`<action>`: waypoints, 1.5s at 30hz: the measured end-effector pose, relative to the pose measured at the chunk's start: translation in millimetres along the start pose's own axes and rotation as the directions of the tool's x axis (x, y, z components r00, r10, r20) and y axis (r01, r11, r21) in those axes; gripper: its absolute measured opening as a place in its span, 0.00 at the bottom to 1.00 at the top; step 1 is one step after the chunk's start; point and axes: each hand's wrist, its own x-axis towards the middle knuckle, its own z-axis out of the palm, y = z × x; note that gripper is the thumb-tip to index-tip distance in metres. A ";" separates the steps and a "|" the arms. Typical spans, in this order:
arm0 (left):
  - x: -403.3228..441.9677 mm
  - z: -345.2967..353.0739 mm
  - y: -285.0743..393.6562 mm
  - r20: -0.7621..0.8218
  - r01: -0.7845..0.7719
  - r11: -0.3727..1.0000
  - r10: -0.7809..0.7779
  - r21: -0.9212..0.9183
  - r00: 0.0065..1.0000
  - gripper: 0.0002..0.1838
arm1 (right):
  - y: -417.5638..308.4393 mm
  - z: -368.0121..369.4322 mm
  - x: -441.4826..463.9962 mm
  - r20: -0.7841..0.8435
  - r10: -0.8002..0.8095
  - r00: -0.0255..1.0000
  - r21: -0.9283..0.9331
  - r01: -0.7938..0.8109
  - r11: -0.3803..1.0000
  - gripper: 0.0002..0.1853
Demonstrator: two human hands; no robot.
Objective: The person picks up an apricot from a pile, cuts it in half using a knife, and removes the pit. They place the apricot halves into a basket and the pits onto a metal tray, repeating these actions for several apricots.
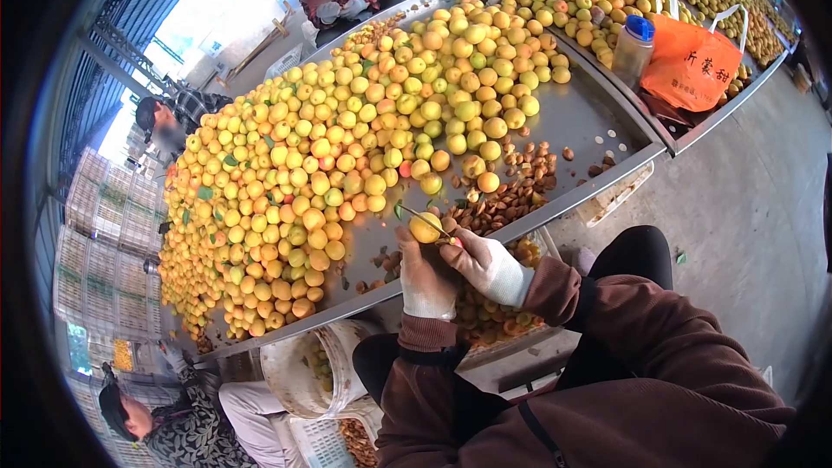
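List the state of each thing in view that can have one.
Left hand: gloved, closed on fruit
Right hand: gloved, closed on knife
Bottle: blue lid on
Orange bag: handles raised
White bucket: open, partly filled
Fruit heap: piled loose on table

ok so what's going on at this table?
A seated person's gloved left hand holds a yellow fruit near the table's edge. The gloved right hand grips a thin tool, which crosses the fruit in this view; I can't tell if it's cutting in. A big heap of fruit covers much of the table, with small brown pieces beside it.
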 end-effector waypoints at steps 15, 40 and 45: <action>-9.3 4.4 20.3 0.035 -0.028 0.968 0.020 0.250 0.999 0.38 | 10.3 3.3 10.1 0.030 -0.079 0.996 -0.235 0.084 0.968 0.22; -24.1 26.3 26.9 -0.048 -0.211 0.927 0.237 0.309 0.970 0.32 | 36.6 -10.8 -1.2 0.182 0.027 0.983 -0.300 0.030 0.954 0.10; -5.5 -9.9 20.9 -0.016 -0.001 0.948 0.007 0.320 1.000 0.30 | 39.9 -3.8 -4.0 0.066 0.054 0.996 -0.257 -0.036 0.966 0.09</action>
